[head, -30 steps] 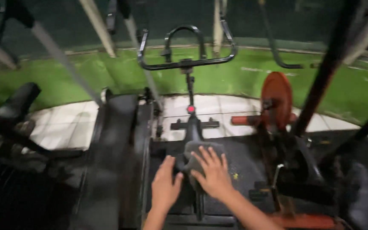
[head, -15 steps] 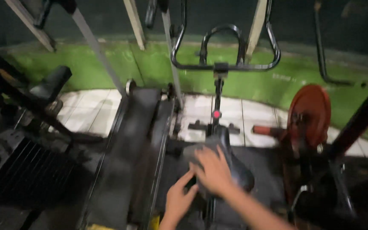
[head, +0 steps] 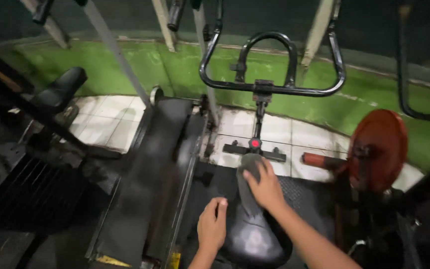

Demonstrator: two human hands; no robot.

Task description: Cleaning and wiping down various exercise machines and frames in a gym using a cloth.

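In the head view, the black padded saddle of the exercise bike sat low in the middle, and everything else is placed from it. The right hand lay flat on a grey cloth draped over the saddle's narrow front end, fingers spread and pressing down on the fabric rather than curled round it. The left hand hung just beside the saddle's left edge, fingers loosely bent and holding nothing (whether it touched the saddle I cannot tell). Ahead of the saddle stood a red round knob on the bike's post, and beyond that the black looped handlebar. To the saddle's left ran a long dark treadmill belt. To its right stood a reddish-orange flywheel disc. Past the handlebar lay white floor tiles and a green turf strip.
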